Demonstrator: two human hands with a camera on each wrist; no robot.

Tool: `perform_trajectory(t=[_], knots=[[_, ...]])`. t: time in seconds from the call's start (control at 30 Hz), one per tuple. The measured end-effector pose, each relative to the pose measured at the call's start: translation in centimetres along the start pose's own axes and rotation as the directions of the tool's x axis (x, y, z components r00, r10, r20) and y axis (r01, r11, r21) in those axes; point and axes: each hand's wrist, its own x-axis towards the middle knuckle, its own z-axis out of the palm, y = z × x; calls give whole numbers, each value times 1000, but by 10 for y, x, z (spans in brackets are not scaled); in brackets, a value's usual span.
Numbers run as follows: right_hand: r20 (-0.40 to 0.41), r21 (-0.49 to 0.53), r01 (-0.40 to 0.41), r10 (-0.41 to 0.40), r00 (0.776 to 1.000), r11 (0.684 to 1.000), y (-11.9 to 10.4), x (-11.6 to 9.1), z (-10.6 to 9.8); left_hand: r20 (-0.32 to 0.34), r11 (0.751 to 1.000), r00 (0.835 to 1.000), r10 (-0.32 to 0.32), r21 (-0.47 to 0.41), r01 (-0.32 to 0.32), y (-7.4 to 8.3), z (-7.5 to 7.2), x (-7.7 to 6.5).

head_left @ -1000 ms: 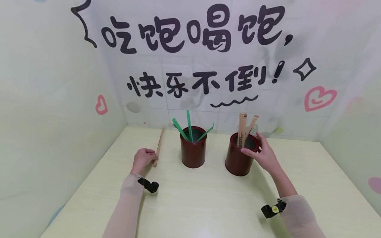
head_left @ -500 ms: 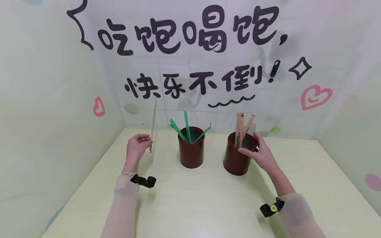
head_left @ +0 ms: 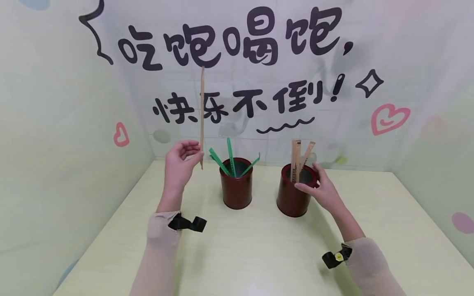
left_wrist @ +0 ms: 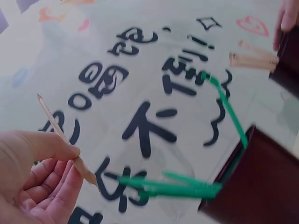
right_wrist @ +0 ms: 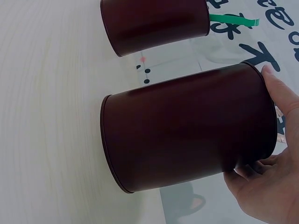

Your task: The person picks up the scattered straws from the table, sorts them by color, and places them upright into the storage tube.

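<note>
In the head view my left hand (head_left: pixel 180 162) pinches a long, thin paper-wrapped stick (head_left: pixel 202 107) near its lower end. The stick stands nearly upright, above the table and left of a dark red can (head_left: pixel 237 192). Several green wrapped sticks (head_left: pixel 231 158) lean in that can. My right hand (head_left: pixel 326 190) grips the rim of a second dark red can (head_left: pixel 293 200), thumb at the front and fingers at the far side. Several brown paper-wrapped sticks (head_left: pixel 296 158) stand in it. The right wrist view shows that can's wall (right_wrist: pixel 187 133) close up, with my hand (right_wrist: pixel 275 172) at its rim.
Both cans stand on a pale wooden table (head_left: pixel 237 255), a gap between them. Behind the table hangs a white printed backdrop (head_left: pixel 237 74) with large dark characters; pale walls close off both sides.
My left hand has lifted the brown stick off the table, turned it upright and moved it slightly right. The right hand stays on its can. The head view has shifted a little.
</note>
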Motion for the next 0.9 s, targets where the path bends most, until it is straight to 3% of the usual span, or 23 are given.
perform_trajectory(t=[0.23, 0.47, 0.7, 0.9], knots=[[-2, 14, -5, 5, 1000, 1000, 0, 1, 0, 125, 994, 991, 36, -106, -23, 20, 50, -7], [-7, 16, -9, 9, 1000, 1000, 2, -1, 2, 257, 987, 964, 73, -159, -32, 24, 110, -19], [-15, 21, -8, 8, 1000, 1000, 0, -1, 0, 363, 987, 927, 98, -152, -45, 20, 173, -30], [-23, 13, 18, -18, 1000, 1000, 1, 0, 0, 380, 995, 922, 73, -88, -43, -2, 211, -35]])
